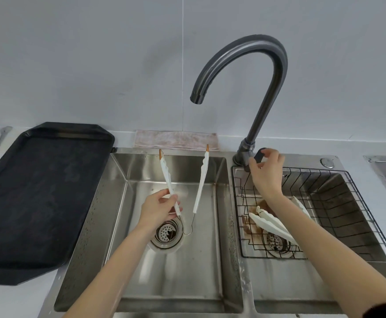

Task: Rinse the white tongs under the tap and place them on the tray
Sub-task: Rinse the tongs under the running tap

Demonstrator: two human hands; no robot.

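While the left hand (158,208) grips the white tongs (182,180) above the basin, the right hand (266,171) pinches the tap handle (259,154).

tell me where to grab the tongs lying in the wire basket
Grip the tongs by the end toward the near right, coming from above. That end is partly hidden behind the right forearm; the tips point toward the back left, by brown residue. The right hand is on the tap knob.

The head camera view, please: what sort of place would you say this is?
Most likely a kitchen sink area: a steel double-basin sink against a pale wall, a gooseneck tap between the basins, a wire rack in the right one, and a black tray on the counter.
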